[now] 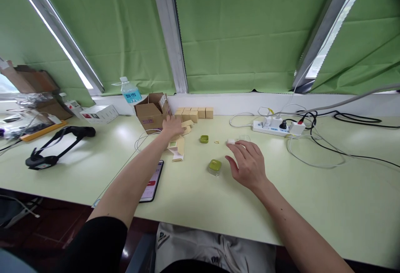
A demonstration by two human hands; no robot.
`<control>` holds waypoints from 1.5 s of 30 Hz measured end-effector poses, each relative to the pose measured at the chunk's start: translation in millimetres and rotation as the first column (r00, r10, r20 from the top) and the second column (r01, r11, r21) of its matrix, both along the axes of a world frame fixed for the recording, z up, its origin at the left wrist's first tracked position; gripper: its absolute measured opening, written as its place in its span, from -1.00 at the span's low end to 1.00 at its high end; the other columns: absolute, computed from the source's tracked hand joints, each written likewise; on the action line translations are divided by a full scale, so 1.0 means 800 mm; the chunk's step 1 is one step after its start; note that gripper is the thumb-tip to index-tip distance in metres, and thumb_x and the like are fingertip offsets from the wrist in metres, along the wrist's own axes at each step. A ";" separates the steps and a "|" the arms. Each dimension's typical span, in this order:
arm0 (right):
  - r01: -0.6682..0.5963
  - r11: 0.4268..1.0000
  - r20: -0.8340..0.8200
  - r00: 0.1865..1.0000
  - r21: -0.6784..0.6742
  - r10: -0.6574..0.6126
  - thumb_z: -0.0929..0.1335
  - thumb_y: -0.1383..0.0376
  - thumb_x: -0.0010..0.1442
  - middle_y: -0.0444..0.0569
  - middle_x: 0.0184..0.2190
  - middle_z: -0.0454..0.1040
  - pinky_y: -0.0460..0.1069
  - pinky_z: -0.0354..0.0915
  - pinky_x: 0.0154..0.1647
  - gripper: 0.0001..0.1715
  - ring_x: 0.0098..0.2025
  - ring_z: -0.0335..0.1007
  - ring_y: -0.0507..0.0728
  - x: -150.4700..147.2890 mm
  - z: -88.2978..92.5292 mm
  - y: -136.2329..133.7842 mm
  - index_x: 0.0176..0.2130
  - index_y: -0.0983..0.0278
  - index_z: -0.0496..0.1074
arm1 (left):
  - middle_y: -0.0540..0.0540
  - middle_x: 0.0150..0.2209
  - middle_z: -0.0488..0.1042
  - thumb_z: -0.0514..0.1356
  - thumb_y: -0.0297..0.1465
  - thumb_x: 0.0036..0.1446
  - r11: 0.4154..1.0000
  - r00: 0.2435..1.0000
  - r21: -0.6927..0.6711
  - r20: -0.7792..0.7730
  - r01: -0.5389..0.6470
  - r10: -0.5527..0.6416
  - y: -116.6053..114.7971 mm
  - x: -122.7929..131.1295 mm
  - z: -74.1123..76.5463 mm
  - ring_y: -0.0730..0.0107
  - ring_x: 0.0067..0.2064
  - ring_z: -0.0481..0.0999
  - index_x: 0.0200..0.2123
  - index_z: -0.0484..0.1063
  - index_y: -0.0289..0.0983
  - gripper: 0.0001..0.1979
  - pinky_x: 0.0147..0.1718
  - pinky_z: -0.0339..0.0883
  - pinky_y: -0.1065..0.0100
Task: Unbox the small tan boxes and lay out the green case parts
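My left hand (172,126) reaches forward beside the brown cardboard box, over unfolded small tan carton packaging (178,147); its fingertips are mostly hidden, so its grip is unclear. My right hand (249,162) hovers with thumb and fingers apart, its fingertips close to a small white piece (231,141); whether they touch it I cannot tell. Just beyond lies a clear plastic piece (245,138). Between the hands are a small clear container with a green top (214,166), a small open green square tray (204,139) and a tiny yellow piece (216,142).
Several small tan boxes (201,112) stand by the wall, next to the cardboard box (151,112) and a water bottle (130,92). A phone (153,184) lies near the left forearm. A black headset (59,144) is at left; a power strip (275,127) with tangled cables is at right.
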State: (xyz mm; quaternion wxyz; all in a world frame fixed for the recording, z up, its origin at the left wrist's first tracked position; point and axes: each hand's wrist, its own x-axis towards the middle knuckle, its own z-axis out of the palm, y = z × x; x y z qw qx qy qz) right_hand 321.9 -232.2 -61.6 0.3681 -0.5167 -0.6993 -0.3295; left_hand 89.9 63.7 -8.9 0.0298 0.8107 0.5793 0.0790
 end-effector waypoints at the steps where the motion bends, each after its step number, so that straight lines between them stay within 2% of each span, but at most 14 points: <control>1: 0.000 1.000 0.001 1.000 0.004 0.000 0.39 0.34 0.35 0.09 -0.07 0.67 0.22 0.32 0.10 -0.53 0.08 0.49 0.34 0.000 0.001 0.000 0.22 0.24 0.43 | -0.61 0.30 0.36 0.36 -0.02 0.13 1.000 0.999 0.000 -0.042 -0.007 0.007 -0.007 -0.004 0.001 -0.57 0.41 0.18 0.29 0.30 -0.36 -0.20 0.29 0.05 -0.30; 5: -0.012 1.000 0.007 1.000 0.028 0.012 0.40 0.34 0.35 0.09 -0.07 0.67 0.20 0.32 0.10 -0.54 0.08 0.49 0.33 -0.003 0.003 0.000 0.22 0.26 0.43 | -0.63 0.27 0.39 0.36 0.11 0.08 0.999 0.973 -0.047 -0.229 0.013 -0.024 -0.045 -0.019 -0.009 -0.55 0.32 0.36 0.40 0.17 -0.32 -0.01 0.26 0.12 -0.27; 9: -0.012 0.999 0.011 1.000 0.030 0.011 0.40 0.35 0.34 0.09 -0.08 0.67 0.20 0.32 0.10 -0.56 0.08 0.48 0.33 -0.004 0.003 0.001 0.19 0.28 0.44 | -0.59 0.33 0.31 0.44 -0.12 0.06 0.991 0.950 -0.072 -0.283 0.115 -0.131 -0.073 -0.020 -0.030 -0.42 0.25 0.46 0.37 0.17 -0.27 -0.10 0.19 0.24 -0.13; 13: -0.010 0.999 0.013 1.000 0.031 0.010 0.41 0.36 0.33 0.09 -0.09 0.67 0.20 0.32 0.08 -0.55 0.06 0.48 0.33 -0.002 0.004 0.001 0.19 0.29 0.42 | -0.45 0.26 0.35 0.34 -0.44 0.10 0.967 0.935 -0.001 -0.252 0.256 -0.248 -0.074 -0.010 -0.038 -0.20 0.24 0.45 0.35 0.15 -0.25 -0.23 0.21 0.24 0.02; 17: -0.007 1.000 0.008 1.000 0.024 0.007 0.41 0.35 0.34 0.09 -0.08 0.66 0.20 0.32 0.09 -0.54 0.06 0.48 0.33 -0.001 0.004 0.001 0.20 0.27 0.42 | -0.37 0.20 0.40 0.24 -0.59 0.09 0.943 0.929 0.064 -0.203 0.327 -0.308 -0.063 -0.007 -0.036 -0.13 0.25 0.43 0.29 0.18 -0.25 -0.30 0.26 0.17 0.01; 23: 0.016 1.000 -0.012 1.000 0.008 -0.016 0.40 0.34 0.35 0.12 -0.10 0.66 0.20 0.32 0.08 -0.60 0.05 0.49 0.34 0.004 0.004 0.002 0.16 0.30 0.44 | -0.33 0.21 0.41 0.22 -0.61 0.10 0.924 0.932 0.136 -0.117 0.356 -0.342 -0.066 -0.016 -0.033 -0.11 0.30 0.38 0.22 0.25 -0.23 -0.39 0.29 0.15 -0.03; 26: 0.081 0.988 -0.075 0.993 -0.131 -0.091 0.38 0.32 0.36 0.11 -0.17 0.65 0.18 0.32 -0.03 -0.76 -0.03 0.51 0.33 0.014 0.003 0.003 0.03 0.28 0.49 | -0.35 0.23 0.37 0.22 -0.55 0.18 0.916 0.934 0.181 -0.072 0.358 -0.350 -0.089 -0.020 -0.032 -0.13 0.32 0.36 0.22 0.27 -0.25 -0.46 0.30 0.15 -0.07; 28: 0.101 0.937 -0.158 0.974 -0.333 -0.161 0.37 0.32 0.36 0.07 -0.22 0.64 0.15 0.30 -0.13 -0.84 -0.12 0.52 0.29 0.020 0.003 0.003 -0.06 0.24 0.51 | -0.33 0.22 0.39 0.22 -0.52 0.22 0.898 0.917 0.193 -0.025 0.395 -0.398 -0.115 -0.021 -0.032 -0.12 0.32 0.36 0.21 0.30 -0.23 -0.51 0.29 0.16 -0.07; 30: 0.020 0.828 -0.265 0.943 -0.560 -0.202 0.40 0.27 0.35 0.01 -0.22 0.64 0.11 0.28 -0.18 -0.86 -0.13 0.54 0.26 0.021 0.002 0.003 -0.07 0.19 0.51 | -0.29 0.22 0.41 0.25 -0.48 0.22 0.856 0.859 0.162 0.074 0.491 -0.507 -0.146 -0.021 -0.034 -0.10 0.33 0.36 0.20 0.33 -0.21 -0.52 0.30 0.18 -0.08; 33: -0.238 0.627 -0.436 0.882 -0.742 -0.181 0.52 0.10 0.25 -0.03 -0.07 0.63 0.07 0.32 -0.14 -0.56 -0.03 0.54 0.24 0.008 -0.005 0.005 0.06 0.13 0.46 | -0.22 0.25 0.42 0.34 -0.37 0.22 0.755 0.726 0.031 0.252 0.655 -0.640 -0.192 -0.014 -0.040 -0.06 0.31 0.39 0.24 0.36 -0.14 -0.47 0.30 0.23 -0.05; 35: -0.327 0.564 -0.487 0.859 -0.758 -0.157 0.60 0.03 0.11 0.00 0.02 0.60 0.08 0.33 -0.09 -0.32 0.03 0.51 0.27 -0.008 -0.014 0.009 0.11 0.14 0.42 | -0.17 0.22 0.47 0.35 -0.32 0.24 0.697 0.658 -0.024 0.353 0.717 -0.665 -0.213 -0.005 -0.045 0.00 0.28 0.43 0.21 0.42 -0.12 -0.52 0.27 0.28 0.02; 37: -0.316 0.575 -0.481 0.863 -0.755 -0.157 0.63 0.04 0.03 0.04 0.02 0.59 0.09 0.32 -0.07 -0.28 0.04 0.48 0.29 -0.025 -0.023 0.014 0.08 0.16 0.42 | -0.13 0.14 0.54 0.33 -0.33 0.26 0.681 0.626 -0.029 0.423 0.731 -0.655 -0.223 0.008 -0.051 0.05 0.22 0.48 0.12 0.52 -0.13 -0.64 0.24 0.32 0.07; 40: -0.282 0.613 -0.494 0.845 -0.738 -0.206 0.60 0.10 0.09 0.04 -0.11 0.58 0.07 0.28 -0.12 -0.46 -0.02 0.46 0.28 -0.039 -0.036 0.020 -0.03 0.18 0.43 | -0.10 0.01 0.62 0.28 -0.38 0.29 0.691 0.606 -0.018 0.497 0.723 -0.621 -0.222 0.028 -0.061 0.15 0.07 0.57 -0.06 0.66 -0.15 -0.80 0.14 0.39 0.15; 45: -0.457 0.626 -0.710 0.666 -0.632 -0.230 0.53 0.12 0.11 -0.10 -0.26 0.54 0.02 0.23 -0.28 -0.54 -0.25 0.41 0.16 -0.022 -0.049 0.021 -0.05 0.15 0.41 | -0.08 -0.08 0.66 0.33 -0.36 0.23 0.719 0.519 -0.018 0.705 0.694 -0.483 -0.214 0.056 -0.077 0.22 -0.04 0.63 -0.18 0.74 -0.12 -0.84 0.02 0.46 0.23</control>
